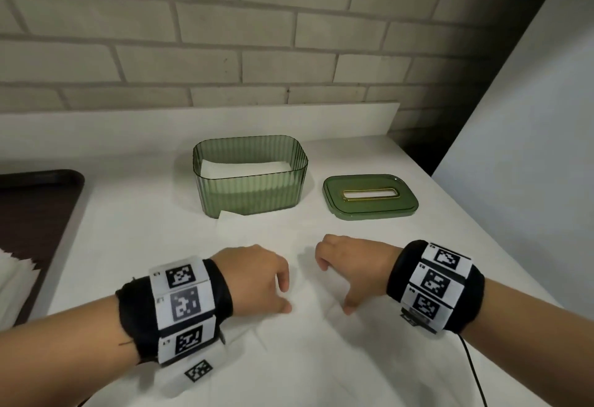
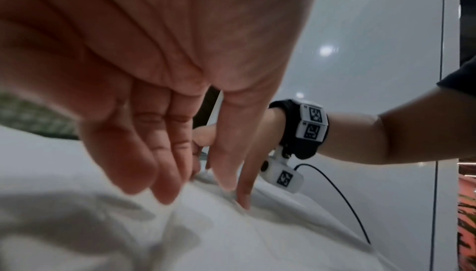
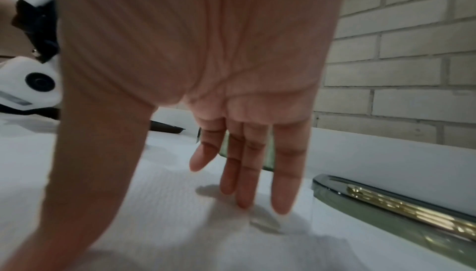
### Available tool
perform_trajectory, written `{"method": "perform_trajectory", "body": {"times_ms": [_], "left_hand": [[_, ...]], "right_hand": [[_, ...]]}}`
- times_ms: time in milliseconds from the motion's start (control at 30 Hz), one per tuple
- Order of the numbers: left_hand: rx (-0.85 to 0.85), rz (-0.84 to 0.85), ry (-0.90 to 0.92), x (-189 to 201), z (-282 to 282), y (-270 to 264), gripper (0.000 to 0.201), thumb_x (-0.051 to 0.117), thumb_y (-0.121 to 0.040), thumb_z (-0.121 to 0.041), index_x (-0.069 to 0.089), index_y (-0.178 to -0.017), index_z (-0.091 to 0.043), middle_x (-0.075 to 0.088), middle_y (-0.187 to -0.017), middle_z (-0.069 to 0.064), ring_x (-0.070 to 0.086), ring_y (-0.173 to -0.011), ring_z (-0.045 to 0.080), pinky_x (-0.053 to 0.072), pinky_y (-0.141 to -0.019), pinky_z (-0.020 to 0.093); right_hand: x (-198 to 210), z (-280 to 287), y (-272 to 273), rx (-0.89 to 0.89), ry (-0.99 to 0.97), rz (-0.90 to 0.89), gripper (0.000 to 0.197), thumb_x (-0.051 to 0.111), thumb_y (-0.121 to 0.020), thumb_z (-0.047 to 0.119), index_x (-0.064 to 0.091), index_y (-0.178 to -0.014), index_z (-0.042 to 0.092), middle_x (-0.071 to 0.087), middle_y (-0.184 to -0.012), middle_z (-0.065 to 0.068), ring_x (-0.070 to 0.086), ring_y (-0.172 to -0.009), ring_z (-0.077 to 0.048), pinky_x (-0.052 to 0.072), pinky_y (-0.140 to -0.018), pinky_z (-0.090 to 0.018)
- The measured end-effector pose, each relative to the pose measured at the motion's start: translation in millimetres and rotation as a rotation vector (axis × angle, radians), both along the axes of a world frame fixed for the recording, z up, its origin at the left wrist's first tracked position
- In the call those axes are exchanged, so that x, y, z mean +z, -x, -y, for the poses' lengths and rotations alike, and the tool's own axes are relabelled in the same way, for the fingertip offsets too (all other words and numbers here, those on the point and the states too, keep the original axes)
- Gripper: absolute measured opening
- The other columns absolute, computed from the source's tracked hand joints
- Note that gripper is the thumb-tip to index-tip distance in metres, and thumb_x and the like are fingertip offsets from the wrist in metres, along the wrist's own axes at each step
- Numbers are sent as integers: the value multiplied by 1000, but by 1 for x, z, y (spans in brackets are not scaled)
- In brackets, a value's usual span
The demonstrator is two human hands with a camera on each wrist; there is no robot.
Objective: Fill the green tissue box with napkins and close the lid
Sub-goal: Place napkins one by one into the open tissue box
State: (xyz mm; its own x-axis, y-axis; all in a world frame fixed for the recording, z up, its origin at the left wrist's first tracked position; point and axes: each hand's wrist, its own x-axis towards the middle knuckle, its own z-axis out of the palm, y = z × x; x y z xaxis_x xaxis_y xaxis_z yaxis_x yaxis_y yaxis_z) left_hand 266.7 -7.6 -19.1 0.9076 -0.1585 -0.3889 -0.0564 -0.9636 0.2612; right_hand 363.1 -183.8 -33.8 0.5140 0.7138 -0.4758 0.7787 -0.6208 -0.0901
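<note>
risk here: the thin napkin (image 1: 308,326) spread on the table (image 1: 401,246) could crumple or tear if the fingers drag unevenly. left hand (image 1: 257,278) and right hand (image 1: 350,265) both relaxed, fingertips seemingly pressing it, gripping nothing. green box (image 1: 250,194) sits beyond, partly filled, lid (image 1: 369,210) just beside it.

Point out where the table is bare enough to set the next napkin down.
Bare: the strip between the green box and the dark tray, and behind the lid. Crowded: the near middle, where both hands press a napkin.
</note>
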Motion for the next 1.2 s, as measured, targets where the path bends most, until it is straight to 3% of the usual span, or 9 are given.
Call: {"method": "perform_trajectory", "body": {"times_ms": [167, 300, 500, 733, 800, 933, 1067, 1133, 1200], "left_hand": [[-31, -119, 121, -13, 13, 7, 31, 63, -78, -52, 62, -98, -29, 59, -88, -16, 53, -83, 5, 43, -78, 23], [-57, -144, 141, -25, 32, 10, 39, 62, -78, -55, 58, -106, -28, 61, -98, -10, 56, -90, 10, 40, -76, 23], [-67, -132, 126, -29, 46, 7, 31, 63, -81, -48, 62, -100, -24, 65, -98, -6, 60, -93, 14, 46, -81, 29], [-48, -141, 201, -31, 43, 2, 23, 57, -88, -35, 63, -102, -18, 67, -102, -1, 60, -99, 16, 43, -79, 25], [13, -157, 288, -30, 43, 1, 33, 61, -85, -40, 57, -110, -19, 62, -99, -2, 58, -98, 16, 44, -81, 25], [-13, -194, 316, -28, 40, 0, 46, 63, -83, -46, 54, -120, -20, 61, -119, -3, 56, -109, 16, 44, -92, 26], [65, -97, 372, -18, 18, -8, 28, 63, -85, -38, 64, -106, -20, 66, -98, -5, 58, -79, 6, 44, -67, 14], [144, -78, 425, -9, 1, -11, 25, 66, -84, -35, 64, -101, -17, 60, -83, -9, 52, -63, 1, 39, -50, 8], [215, -63, 489, -1, -16, -13, 25, 68, -82, -34, 66, -100, -16, 61, -81, -7, 53, -63, 4, 42, -48, 11]], "right_hand": [[2, 13, -3, -118, 126, 40, 52, 74, -66, 53, 39, -89, 23, 37, -85, 8, 44, -84, -18, 45, -75, -35], [3, 21, -1, -197, 172, 20, 54, 69, -67, 62, 40, -90, 24, 42, -85, 8, 47, -79, -20, 39, -62, -29], [6, 28, -3, -157, 59, -71, 27, 73, -77, 38, 60, -95, 23, 39, -76, 17, 45, -85, -12, 35, -62, -20], [4, 31, 0, -109, -30, -78, 19, 68, -82, 33, 65, -96, 22, 44, -74, 17, 48, -82, -10, 37, -66, -20], [9, 30, 1, -103, -89, -80, 14, 66, -82, 33, 64, -92, 24, 48, -73, 17, 49, -79, -9, 37, -68, -21], [29, 26, -4, -123, -220, -100, 10, 67, -83, 33, 65, -91, 27, 57, -77, 16, 50, -75, -2, 36, -63, -12], [40, 22, -15, -115, -310, -94, 13, 69, -82, 34, 66, -93, 26, 64, -89, 14, 54, -80, -2, 40, -71, -11], [43, 18, -19, -142, -379, -129, 14, 74, -78, 32, 66, -90, 27, 68, -89, 10, 59, -82, -4, 46, -78, -19], [43, 15, -21, -174, -429, -138, 21, 77, -74, 31, 66, -91, 25, 68, -90, 6, 60, -84, -9, 48, -82, -27]]}}
